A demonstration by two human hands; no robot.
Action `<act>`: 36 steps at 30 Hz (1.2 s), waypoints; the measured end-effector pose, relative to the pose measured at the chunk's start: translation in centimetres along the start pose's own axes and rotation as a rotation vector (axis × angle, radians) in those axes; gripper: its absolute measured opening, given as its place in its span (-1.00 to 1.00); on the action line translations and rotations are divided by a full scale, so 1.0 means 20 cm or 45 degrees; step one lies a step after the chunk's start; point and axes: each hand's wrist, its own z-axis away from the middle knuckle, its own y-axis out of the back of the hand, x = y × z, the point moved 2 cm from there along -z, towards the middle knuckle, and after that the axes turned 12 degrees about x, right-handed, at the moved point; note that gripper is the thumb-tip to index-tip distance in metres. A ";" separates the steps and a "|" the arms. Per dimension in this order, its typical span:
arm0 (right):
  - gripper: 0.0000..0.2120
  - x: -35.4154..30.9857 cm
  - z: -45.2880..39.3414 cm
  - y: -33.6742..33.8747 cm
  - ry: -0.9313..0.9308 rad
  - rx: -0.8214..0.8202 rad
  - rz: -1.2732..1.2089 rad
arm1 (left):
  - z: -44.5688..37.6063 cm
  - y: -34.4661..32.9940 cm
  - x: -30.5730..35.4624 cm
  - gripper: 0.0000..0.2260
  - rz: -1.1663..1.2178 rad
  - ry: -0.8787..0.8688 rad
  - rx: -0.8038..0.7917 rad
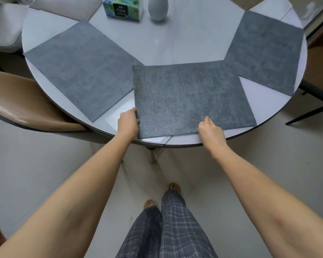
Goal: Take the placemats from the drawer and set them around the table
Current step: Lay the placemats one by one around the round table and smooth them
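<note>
Head view, steeply down over table

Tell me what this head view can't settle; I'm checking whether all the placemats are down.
- Far side of the table: cut off by the top edge, so any placemat there is unseen.
- Drawer: out of frame.
- Middle placemat: its near edge is pinched by the left hand and right hand; fingers underneath are hidden, so a second mat beneath can't be ruled out.

A round, pale grey tabletop carries three dark grey placemats: the left placemat, the near placemat at the front edge, and the right placemat, its corner just under the near one. Toward the far side stand a tissue box and a pale vase, close together.
</note>
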 end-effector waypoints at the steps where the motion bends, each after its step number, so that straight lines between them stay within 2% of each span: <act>1: -0.61 0.00 0.00 0.00 -0.001 0.006 -0.005 | 0.00 0.00 0.00 -0.72 -0.014 -0.009 -0.002; 9: -0.54 -0.01 0.03 -0.01 -0.117 0.010 -0.139 | 0.01 -0.01 0.00 -0.76 -0.018 -0.009 -0.007; 11: -0.65 -0.01 0.04 0.01 -0.183 0.081 -0.216 | 0.02 -0.02 -0.01 -0.74 -0.117 -0.042 0.022; 13: -0.76 0.00 0.02 0.03 -0.192 0.266 -0.333 | 0.04 -0.04 0.00 -0.61 -0.218 -0.236 0.138; 15: -0.68 -0.01 -0.05 0.04 -0.176 0.417 -0.508 | 0.05 -0.08 0.06 -0.52 -0.176 -0.532 0.209; 17: -0.56 -0.04 -0.17 0.02 -0.122 0.400 -0.630 | 0.03 -0.16 0.14 -0.47 -0.213 -0.692 0.107; 20: -0.44 -0.11 -0.29 -0.09 0.016 0.250 -0.528 | 0.01 -0.31 0.20 -0.42 -0.407 -0.607 -0.146; 23: -0.41 -0.02 -0.29 -0.22 0.077 0.273 -0.392 | 0.00 -0.36 0.20 -0.42 -0.534 -0.561 -0.174; 30: -0.43 0.41 -0.20 -0.32 -0.395 0.257 -0.386 | -0.03 -0.30 0.33 -0.43 -0.622 -0.495 -0.240; 36: -0.38 0.64 -0.10 -0.34 -0.831 0.226 -0.493 | -0.06 -0.29 0.54 -0.27 -0.779 -0.299 -0.373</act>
